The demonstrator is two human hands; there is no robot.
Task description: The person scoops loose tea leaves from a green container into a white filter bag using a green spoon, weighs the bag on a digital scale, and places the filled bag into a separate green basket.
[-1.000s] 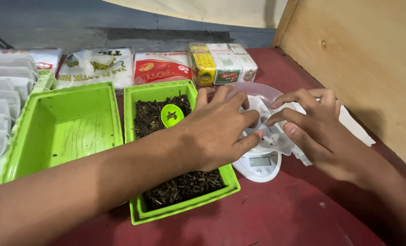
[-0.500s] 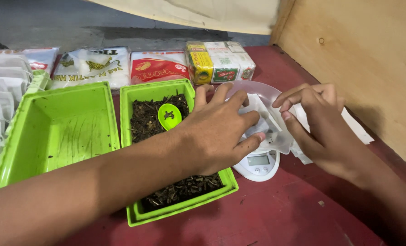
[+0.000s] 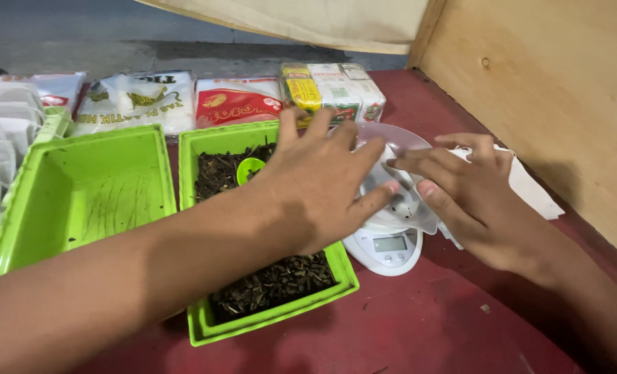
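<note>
So right now both of your hands are over the clear plastic bowl (image 3: 398, 149) that sits on the little white digital scale (image 3: 384, 248). Your left hand (image 3: 315, 190) is spread fairly wide, fingers fanned out and reaching across the bowl, and as far as I can see it isn't gripping anything, just touching or hovering at the white paper filter bag (image 3: 391, 181) lying in the bowl. Your right hand (image 3: 471, 197) comes in from the other side with the fingers close together, tips on the bag's edge; I can't tell if it's a real pinch or just a touch. The bag looks flat and close to empty, only a few dark specks around it. The dried dark tea leaves (image 3: 270, 280) sit in the green tray (image 3: 267, 322) just left of the scale, with the small green scoop (image 3: 249, 168) resting in them, half hidden behind your wrist. The second green tray (image 3: 80, 194) further left has only crumbs in it. A stack of spare white bags (image 3: 530, 187) lies to the right, and sealed packets (image 3: 332, 90) line the back. So I'd say filling hasn't really begun.
</note>
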